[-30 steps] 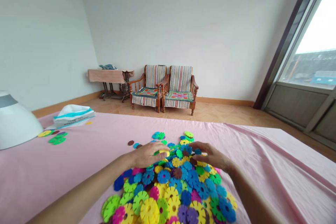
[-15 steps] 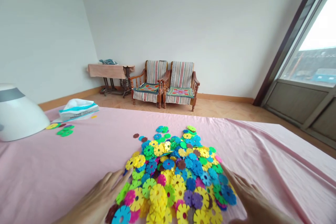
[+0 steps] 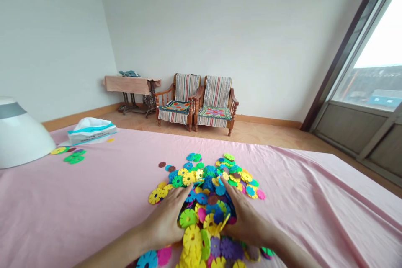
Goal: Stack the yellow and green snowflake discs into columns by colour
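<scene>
A heap of plastic snowflake discs in yellow, blue, green, purple, pink and brown lies in front of me. My left hand cups the heap from the left, its fingers curved in against the discs. From the right, my right hand presses inward the same way. Many discs are squeezed between the two palms, some of them tilted on edge. The fingertips are partly hidden among the pieces. Loose discs surround both hands at the back and the front.
Everything lies on a pink cloth. At the far left are a white, grey-banded object, a tissue pack and several stray discs. Two wooden armchairs and a covered sewing table stand by the wall.
Both hands have moved inward and forward from the heap's outer sides, drawing together. The discs between them have been pushed closer, and the heap is narrower.
</scene>
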`<action>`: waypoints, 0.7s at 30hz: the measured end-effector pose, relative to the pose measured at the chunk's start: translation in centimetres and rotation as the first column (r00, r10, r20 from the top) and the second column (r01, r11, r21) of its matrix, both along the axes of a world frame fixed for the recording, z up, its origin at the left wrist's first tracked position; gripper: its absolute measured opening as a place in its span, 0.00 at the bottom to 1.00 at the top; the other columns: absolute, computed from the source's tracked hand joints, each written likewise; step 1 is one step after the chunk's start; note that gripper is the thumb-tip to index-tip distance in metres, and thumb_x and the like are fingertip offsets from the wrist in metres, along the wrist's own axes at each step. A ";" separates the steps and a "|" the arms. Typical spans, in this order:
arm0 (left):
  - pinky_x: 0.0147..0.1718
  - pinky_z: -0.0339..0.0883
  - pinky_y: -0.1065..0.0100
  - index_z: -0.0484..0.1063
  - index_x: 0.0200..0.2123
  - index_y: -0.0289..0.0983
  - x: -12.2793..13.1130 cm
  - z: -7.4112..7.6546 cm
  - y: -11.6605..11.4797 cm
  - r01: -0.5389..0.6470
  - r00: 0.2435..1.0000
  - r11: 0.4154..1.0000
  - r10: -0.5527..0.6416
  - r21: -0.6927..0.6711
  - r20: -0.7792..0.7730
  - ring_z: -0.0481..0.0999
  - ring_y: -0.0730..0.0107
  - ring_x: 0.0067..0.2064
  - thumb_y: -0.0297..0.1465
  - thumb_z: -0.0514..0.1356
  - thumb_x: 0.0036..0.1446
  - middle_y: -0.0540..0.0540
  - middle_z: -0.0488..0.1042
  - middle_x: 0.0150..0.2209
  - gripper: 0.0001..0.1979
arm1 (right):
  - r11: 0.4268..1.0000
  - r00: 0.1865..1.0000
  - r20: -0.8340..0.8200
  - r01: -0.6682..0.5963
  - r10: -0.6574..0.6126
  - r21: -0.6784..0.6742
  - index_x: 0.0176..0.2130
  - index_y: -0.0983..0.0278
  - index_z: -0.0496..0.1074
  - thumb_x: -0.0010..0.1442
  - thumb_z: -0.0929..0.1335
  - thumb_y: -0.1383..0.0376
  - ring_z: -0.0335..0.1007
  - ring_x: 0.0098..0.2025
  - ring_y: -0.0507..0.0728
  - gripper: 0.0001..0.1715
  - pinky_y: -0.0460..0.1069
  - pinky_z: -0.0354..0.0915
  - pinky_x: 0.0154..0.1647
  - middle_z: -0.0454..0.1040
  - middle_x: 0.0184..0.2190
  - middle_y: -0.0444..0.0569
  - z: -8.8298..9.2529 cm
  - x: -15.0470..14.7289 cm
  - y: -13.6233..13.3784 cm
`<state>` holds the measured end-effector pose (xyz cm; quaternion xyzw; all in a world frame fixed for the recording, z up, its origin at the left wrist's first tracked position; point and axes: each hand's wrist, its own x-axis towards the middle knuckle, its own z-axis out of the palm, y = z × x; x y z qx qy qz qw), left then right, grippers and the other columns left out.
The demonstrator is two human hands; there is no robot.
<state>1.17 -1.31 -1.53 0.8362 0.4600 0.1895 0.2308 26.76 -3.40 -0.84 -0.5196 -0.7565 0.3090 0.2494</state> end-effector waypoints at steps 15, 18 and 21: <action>0.53 0.62 0.60 0.56 0.58 0.40 -3.3 2.1 2.5 0.139 0.826 0.953 0.039 -0.269 0.563 0.67 0.56 0.56 0.36 0.65 0.49 0.42 0.62 0.59 0.35 | 0.966 0.926 -0.280 -0.228 0.254 0.121 0.44 0.59 0.71 0.44 0.69 0.75 0.67 0.46 0.56 0.26 0.51 0.64 0.48 0.69 0.45 0.46 3.4 -7.1 3.8; 0.58 0.56 0.60 0.61 0.56 0.41 -4.8 2.6 2.1 0.100 0.882 0.971 0.015 -0.218 0.471 0.62 0.55 0.59 0.36 0.64 0.50 0.45 0.64 0.58 0.31 | 0.946 0.909 -0.260 -0.313 0.325 0.087 0.45 0.59 0.71 0.46 0.69 0.75 0.68 0.46 0.56 0.25 0.51 0.65 0.48 0.70 0.46 0.46 4.5 -6.2 3.2; 0.56 0.58 0.61 0.64 0.55 0.41 -5.5 2.7 1.4 0.069 0.916 0.972 0.027 -0.225 0.400 0.64 0.57 0.58 0.35 0.61 0.53 0.45 0.67 0.56 0.25 | 0.952 0.926 -0.223 -0.296 0.305 0.074 0.44 0.59 0.71 0.51 0.67 0.71 0.70 0.45 0.56 0.20 0.52 0.66 0.47 0.73 0.44 0.47 4.6 -4.5 3.7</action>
